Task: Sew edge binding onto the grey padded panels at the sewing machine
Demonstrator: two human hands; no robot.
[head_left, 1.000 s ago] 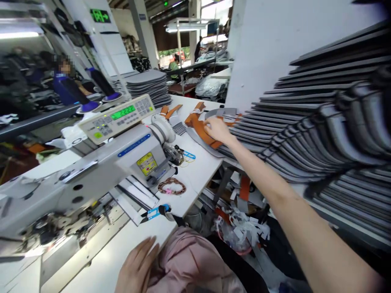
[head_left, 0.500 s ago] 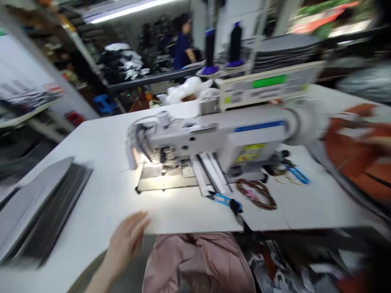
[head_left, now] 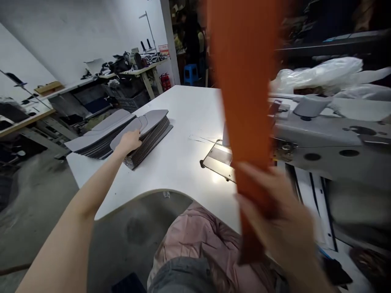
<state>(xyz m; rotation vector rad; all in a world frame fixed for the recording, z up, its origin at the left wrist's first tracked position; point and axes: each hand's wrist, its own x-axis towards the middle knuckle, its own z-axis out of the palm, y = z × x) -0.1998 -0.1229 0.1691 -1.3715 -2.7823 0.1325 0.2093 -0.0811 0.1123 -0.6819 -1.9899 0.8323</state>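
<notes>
My left hand [head_left: 131, 140] reaches to the right-hand stack of grey panels [head_left: 155, 116], its fingers curled at a top panel [head_left: 126, 129]. This panel lies slightly turned on the pile. My right hand [head_left: 277, 207], smeared by motion, grips a long orange-brown piece of material [head_left: 247, 93]. The piece stands upright close to the camera and hides part of the sewing machine [head_left: 320, 130]. Below the machine's head, its lit metal plate [head_left: 218, 158] shows partly, set into the white table [head_left: 186, 122].
A second stack of grey panels [head_left: 104, 126] lies at the table's left edge. White plastic bags [head_left: 324, 73] rest behind the machine. Farther off are a blue stool [head_left: 191, 74], a fire extinguisher [head_left: 165, 81] and other worktables. The table's front edge curves inward near my lap.
My view has swung left. My left hand has gone from the table's front edge to the grey stack. My right hand has brought the orange-brown piece from the far right to the front.
</notes>
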